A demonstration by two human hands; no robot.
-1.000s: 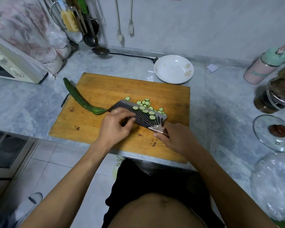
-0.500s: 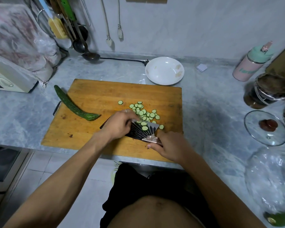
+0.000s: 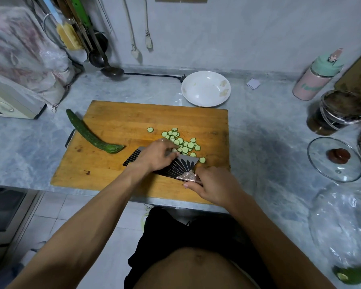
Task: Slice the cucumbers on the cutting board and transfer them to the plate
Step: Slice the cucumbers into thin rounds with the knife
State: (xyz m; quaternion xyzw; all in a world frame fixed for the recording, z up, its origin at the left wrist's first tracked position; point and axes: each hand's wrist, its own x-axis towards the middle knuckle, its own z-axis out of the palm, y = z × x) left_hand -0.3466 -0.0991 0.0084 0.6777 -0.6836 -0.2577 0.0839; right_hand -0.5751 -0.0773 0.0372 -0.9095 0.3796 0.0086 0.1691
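My left hand lies over the dark cleaver, fingers curled against the cucumber slices; I cannot tell whether they pinch any. My right hand grips the cleaver's handle. The slices lie heaped on the wooden cutting board, a whole cucumber crossing its left edge. The white plate sits just beyond the board on the grey counter.

One board, one whole cucumber, one knife, one plate, roughly twenty slices, two hands, left and right, one glass lid.
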